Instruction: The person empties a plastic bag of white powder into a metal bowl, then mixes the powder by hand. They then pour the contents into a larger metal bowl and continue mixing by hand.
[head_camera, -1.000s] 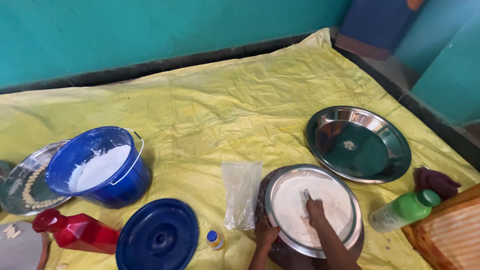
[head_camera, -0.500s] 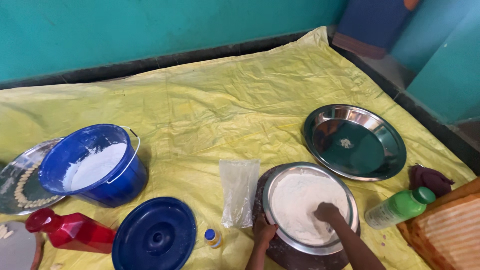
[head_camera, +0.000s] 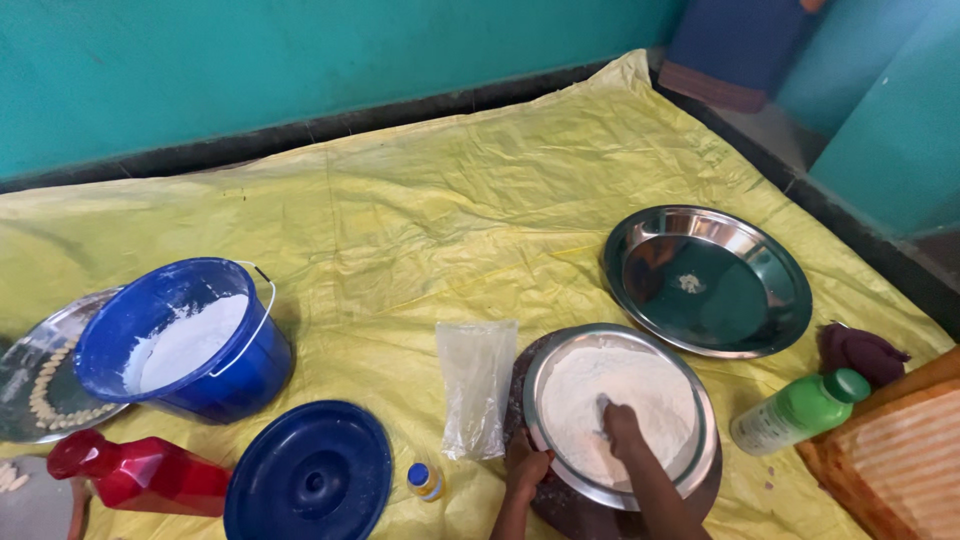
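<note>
A steel bowl (head_camera: 690, 395) full of white flour (head_camera: 640, 385) rests on a dark round board (head_camera: 560, 500) at the bottom middle. My right hand (head_camera: 620, 425) is pressed into the flour near the bowl's near side, fingers curled in the powder. At the bowl's left rim, my left hand (head_camera: 525, 470) grips the edge of the bowl and board. A clear plastic bag (head_camera: 475, 395) lies flat just left of the bowl.
A yellow plastic sheet (head_camera: 430, 220) covers the floor. An empty steel plate (head_camera: 705, 280) lies right of centre, with a green bottle (head_camera: 800, 410), maroon cloth (head_camera: 860, 350) and wooden board (head_camera: 900, 460) nearby. Left: blue flour bucket (head_camera: 185, 340), blue lid (head_camera: 310, 475), red bottle (head_camera: 140, 470), small vial (head_camera: 425, 480), steel tray (head_camera: 40, 375).
My right hand has slid across the flour from the bowl's middle toward its near left side. The view has shifted slightly; my left hand stays on the rim.
</note>
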